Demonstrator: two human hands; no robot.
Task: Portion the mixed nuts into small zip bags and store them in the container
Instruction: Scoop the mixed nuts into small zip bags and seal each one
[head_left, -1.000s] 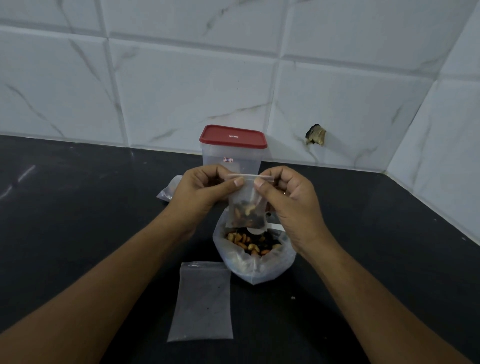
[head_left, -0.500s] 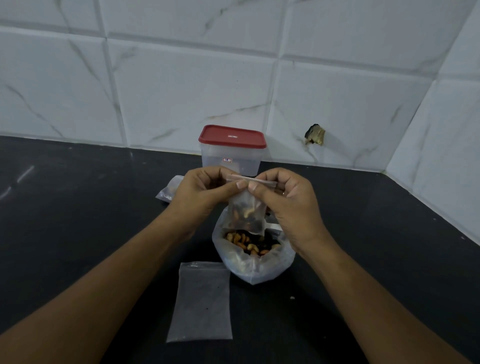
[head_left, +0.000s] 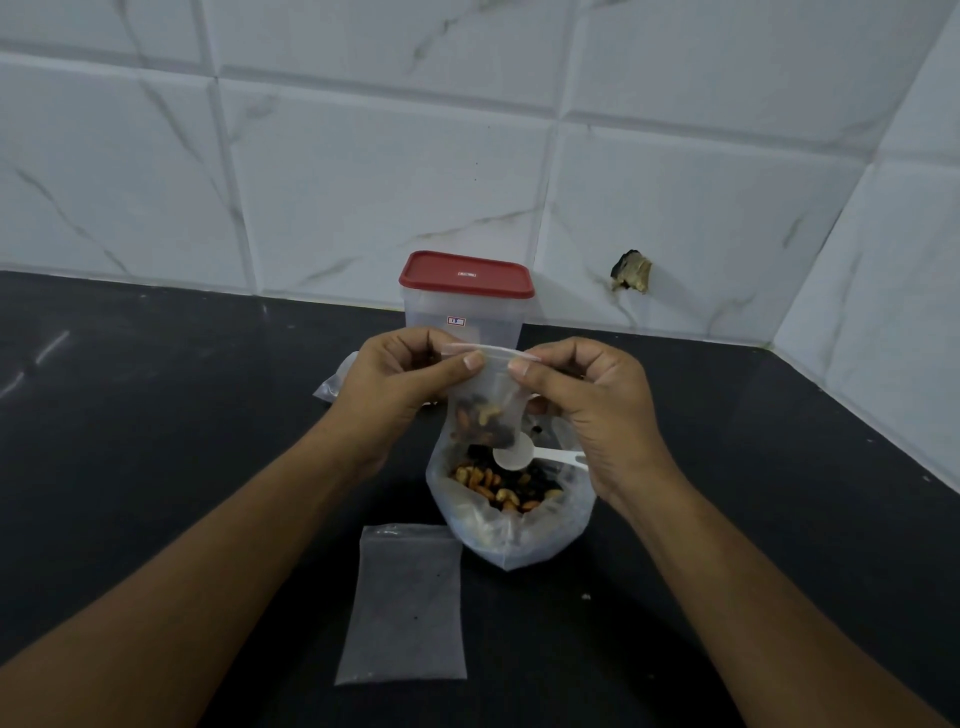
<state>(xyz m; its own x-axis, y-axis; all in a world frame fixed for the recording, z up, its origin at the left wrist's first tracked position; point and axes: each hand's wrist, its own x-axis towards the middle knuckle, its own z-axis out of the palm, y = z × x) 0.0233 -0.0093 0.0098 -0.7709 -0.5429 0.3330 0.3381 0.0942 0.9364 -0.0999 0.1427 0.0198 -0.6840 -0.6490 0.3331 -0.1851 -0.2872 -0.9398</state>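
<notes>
Risk first: we're pinching the top strip of the small zip bag (head_left: 485, 400) from both ends, and the seal looks only partly pressed — can't tell from here whether the track has closed across the middle. If it hasn't, the nuts sitting in the bag's lower half spill once we tilt it toward the container (head_left: 466, 306). It hangs right over the open bulk bag of mixed nuts (head_left: 511, 499), so a drop now mostly lands back in there; farther along it hits the black counter (head_left: 156, 441).

Second risk: the container's red lid (head_left: 466, 274) is on, so we need a free hand to open it. One-handed hold on a thin, slippery bag may slip.

Hands: left hand (head_left: 400, 379) grips the bag's left top corner, thumb in front, fingers curled behind. Right hand (head_left: 587, 395) does the same on the right corner.

Positions: filled bag between the two hands, touching both. Bulk bag just below them, white scoop (head_left: 524, 457) resting inside under the right hand. Container just beyond the fingertips. An empty zip bag (head_left: 405, 608) lies flat nearer us, between the forearms. Another bag (head_left: 335, 382) peeks out behind the left hand.
</notes>
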